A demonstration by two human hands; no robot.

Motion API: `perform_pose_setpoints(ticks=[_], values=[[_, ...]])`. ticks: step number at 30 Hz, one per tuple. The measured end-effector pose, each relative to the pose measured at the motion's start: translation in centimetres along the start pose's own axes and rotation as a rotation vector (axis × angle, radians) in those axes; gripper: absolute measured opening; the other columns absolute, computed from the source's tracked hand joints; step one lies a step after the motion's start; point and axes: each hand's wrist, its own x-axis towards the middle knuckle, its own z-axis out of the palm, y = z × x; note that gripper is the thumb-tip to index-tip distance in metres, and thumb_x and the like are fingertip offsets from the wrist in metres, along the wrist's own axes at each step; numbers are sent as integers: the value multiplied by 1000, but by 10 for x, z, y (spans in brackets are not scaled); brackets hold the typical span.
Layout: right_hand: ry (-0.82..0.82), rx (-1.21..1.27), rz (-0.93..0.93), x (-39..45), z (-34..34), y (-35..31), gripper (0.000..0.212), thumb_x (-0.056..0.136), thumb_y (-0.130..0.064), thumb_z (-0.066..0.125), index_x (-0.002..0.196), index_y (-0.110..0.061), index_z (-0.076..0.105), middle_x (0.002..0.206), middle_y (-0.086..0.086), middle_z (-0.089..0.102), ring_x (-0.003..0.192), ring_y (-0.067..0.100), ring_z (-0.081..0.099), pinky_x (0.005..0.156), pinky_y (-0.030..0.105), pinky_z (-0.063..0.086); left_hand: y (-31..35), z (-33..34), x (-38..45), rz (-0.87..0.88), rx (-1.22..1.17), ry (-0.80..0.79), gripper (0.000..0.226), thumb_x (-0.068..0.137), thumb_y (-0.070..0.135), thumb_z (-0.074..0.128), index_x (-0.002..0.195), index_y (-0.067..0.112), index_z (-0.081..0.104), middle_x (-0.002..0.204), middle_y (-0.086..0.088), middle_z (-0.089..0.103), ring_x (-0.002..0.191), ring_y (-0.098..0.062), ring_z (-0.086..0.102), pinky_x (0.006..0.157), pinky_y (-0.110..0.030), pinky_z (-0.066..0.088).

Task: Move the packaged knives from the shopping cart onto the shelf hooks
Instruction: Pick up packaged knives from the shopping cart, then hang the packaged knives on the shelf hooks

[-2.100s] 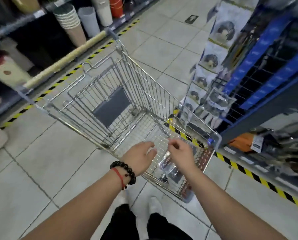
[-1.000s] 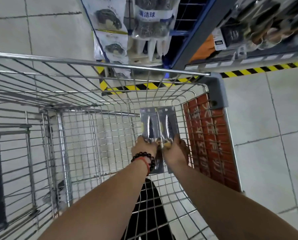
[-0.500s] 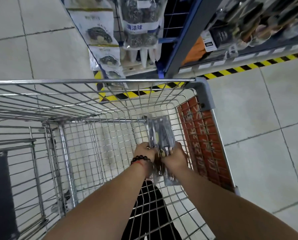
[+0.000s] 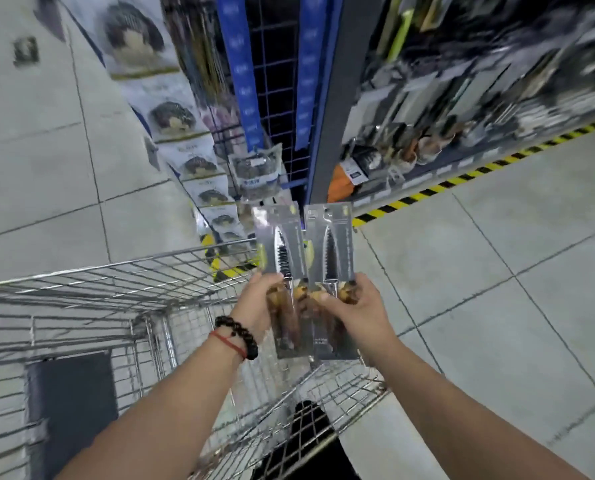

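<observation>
Two packaged knives are held side by side above the cart's right corner, blades pointing up and away. My left hand (image 4: 257, 304) grips the left knife package (image 4: 279, 242) at its wooden handle. My right hand (image 4: 357, 308) grips the right knife package (image 4: 331, 242) the same way. The wire shopping cart (image 4: 122, 271) lies below and to the left; its inside shows no other packages. The shelf (image 4: 462, 109) with hanging goods stands ahead on the right, blurred; its hooks cannot be made out.
A blue wire-grid end panel (image 4: 275, 84) rises straight ahead, with bagged scourers (image 4: 254, 171) hanging on it. A strip of packaged goods (image 4: 171, 119) hangs on its left. Yellow-black floor tape (image 4: 462, 176) runs along the shelf base. Tiled floor (image 4: 496, 289) lies to the right.
Both hands have lifted the two knife packages out of the cart basket and up above its rim. The view has tilted up toward the shelf end.
</observation>
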Motion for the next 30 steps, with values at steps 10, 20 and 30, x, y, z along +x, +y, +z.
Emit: perform_pose_setpoints(ticks=[10,20,30], values=[[401,308,-245,-141,-149,-84,15,86,-14,72,94,-24,63,86,-4,73,81,13,70,71,27,56,38,139,-138,389,372,-360,25,80,14,75,100,3,64,86,-11,69,67,-19,67,58,-29,55],[582,408,-376,-210,-319,-64,18,88,-13,69,105,-18,64,89,1,73,79,15,70,64,22,54,-15,290,-217,651,513,-416,15,87,22,70,98,12,67,77,-1,73,72,-21,62,85,-56,52],[618,349,-429,-230,-511,-33,14,84,-20,74,95,-23,66,87,-1,74,79,14,70,72,31,57,-101,448,-254,782,573,-459,14,83,25,73,88,12,69,86,-12,70,75,-23,62,78,-54,54]])
